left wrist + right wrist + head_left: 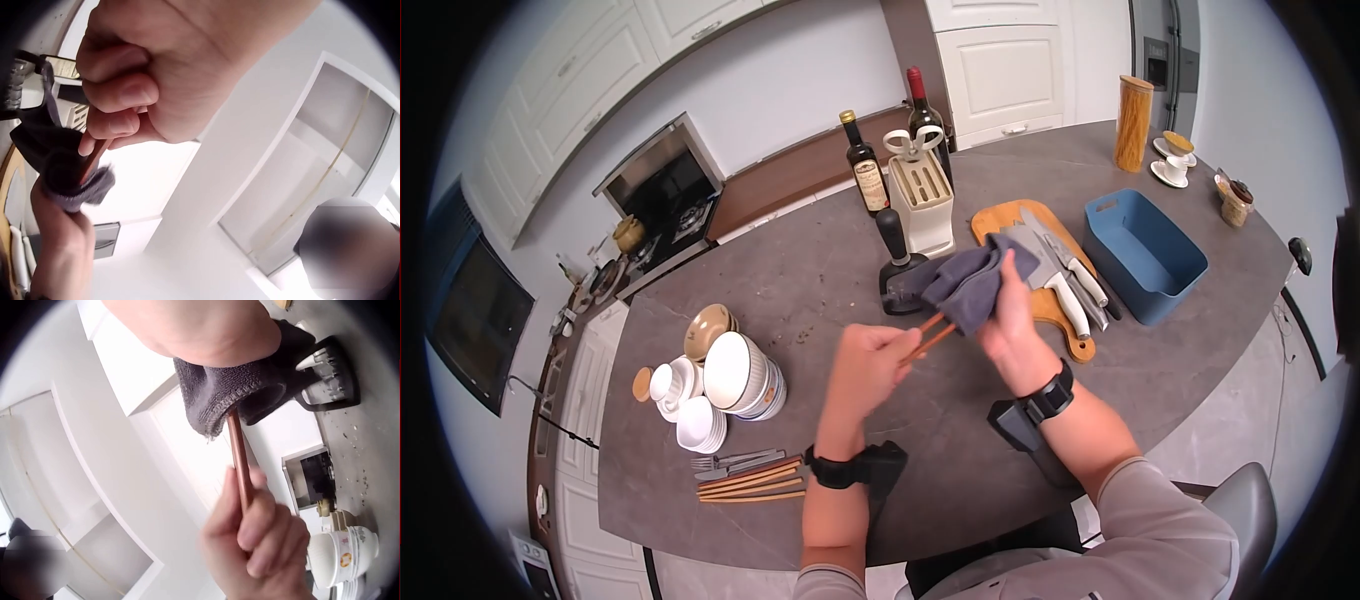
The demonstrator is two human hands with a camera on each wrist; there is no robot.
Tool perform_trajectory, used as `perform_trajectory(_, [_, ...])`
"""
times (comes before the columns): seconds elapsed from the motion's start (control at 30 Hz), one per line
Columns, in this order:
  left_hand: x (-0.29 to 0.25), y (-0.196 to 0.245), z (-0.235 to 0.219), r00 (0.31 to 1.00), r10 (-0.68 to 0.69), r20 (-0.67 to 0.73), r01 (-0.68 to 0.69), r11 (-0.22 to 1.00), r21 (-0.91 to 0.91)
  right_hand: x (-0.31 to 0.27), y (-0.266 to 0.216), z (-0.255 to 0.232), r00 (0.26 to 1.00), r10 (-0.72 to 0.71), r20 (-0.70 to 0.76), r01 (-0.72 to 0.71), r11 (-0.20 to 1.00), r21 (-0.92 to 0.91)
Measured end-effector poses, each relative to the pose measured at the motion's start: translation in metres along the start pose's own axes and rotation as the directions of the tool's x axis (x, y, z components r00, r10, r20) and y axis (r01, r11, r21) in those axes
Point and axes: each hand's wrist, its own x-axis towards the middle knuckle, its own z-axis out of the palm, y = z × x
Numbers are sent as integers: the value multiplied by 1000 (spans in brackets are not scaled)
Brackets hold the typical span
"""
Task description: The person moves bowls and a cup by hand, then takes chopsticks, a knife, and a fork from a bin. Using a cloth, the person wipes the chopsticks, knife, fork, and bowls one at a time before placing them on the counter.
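Note:
My left hand [878,362] grips a pair of reddish-brown wooden chopsticks [930,336] by one end, above the grey countertop [820,270]. My right hand [1003,310] holds a dark grey cloth [970,278] wrapped around their other end. In the left wrist view the curled fingers [119,94] close on the chopsticks [94,161], which run into the cloth [69,181]. The right wrist view shows the chopsticks [240,469] coming out of the cloth [231,394] into the left hand [259,544].
More chopsticks and forks [745,475] lie at the near left, beside stacked white bowls [735,380]. A knife block [923,200], two bottles [866,170], a cutting board with knives [1060,275] and a blue bin [1142,255] stand behind the hands.

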Motion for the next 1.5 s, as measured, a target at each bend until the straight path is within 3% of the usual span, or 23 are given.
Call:
perform_trajectory(0.1, [4, -5, 8, 998, 66, -7, -65, 992, 111, 7, 22, -8, 999, -22, -48, 17, 994, -109])
perform_trajectory(0.17, [-5, 8, -22, 1000, 6, -30, -6, 1000, 17, 4, -10, 1, 996, 51, 74, -47, 997, -56])
perform_trajectory(0.23, [-10, 13, -28, 999, -46, -13, 45, 999, -22, 9, -16, -3, 999, 12, 52, -11, 1000, -13])
perform_trajectory(0.3, [-9, 12, -23, 1000, -17, -6, 17, 1000, -14, 17, -8, -13, 989, -148, -12, 148, 989, -14])
perform_trajectory(0.37, [-6, 8, -16, 1000, -6, 18, 6, 1000, -26, 9, 2, -13, 980, -196, 34, 197, 980, -21])
perform_trajectory(0.47, [-3, 6, -19, 1000, -6, 9, 7, 998, -56, 2, 6, -8, 996, -63, 59, 62, 998, 21])
perform_trajectory(0.6, [-1, 3, -21, 998, -32, -56, 28, 996, -84, 7, -2, -3, 991, -65, 116, 59, 997, 53])
perform_trajectory(0.67, [1, 2, -15, 998, -51, -23, 50, 997, -58, 11, -3, -5, 982, -23, 189, 22, 1000, 7])
perform_trajectory(0.83, [6, -9, 8, 1000, -2, 12, 3, 1000, -21, -14, 19, 13, 981, 1, 193, 11, 998, -60])
perform_trajectory(0.9, [2, -10, 2, 999, -38, -23, 39, 998, 39, -16, 13, 15, 982, 132, 131, -123, 989, -78])
perform_trajectory(1.03, [-25, -20, 0, 996, -83, -34, 85, 996, 41, 4, 1, -3, 994, 55, 96, -54, 998, -21])
perform_trajectory(1.1, [-28, -27, 8, 983, -152, -99, 138, 981, -137, 5, 14, -9, 996, 50, 80, -50, 999, -8])
perform_trajectory(1.17, [-21, -40, 18, 978, -171, -118, 148, 973, -177, -6, 37, -1, 992, 114, -55, -120, 984, -134])
perform_trajectory(1.23, [-17, -58, 20, 952, -235, -195, 146, 911, -384, -17, 50, 1, 986, 163, -13, -162, 964, -208])
perform_trajectory(1.3, [-34, -53, 20, 938, -247, -244, 145, 917, -371, -17, 49, 3, 975, 218, 27, -202, 937, -286])
perform_trajectory(1.37, [-58, -45, 19, 946, -270, -179, 187, 907, -377, -10, 35, 1, 987, 158, 33, -141, 943, -303])
perform_trajectory(1.5, [-73, -49, 27, 931, -318, -180, 222, 884, -411, -7, 30, -4, 986, 167, 21, -158, 963, -220])
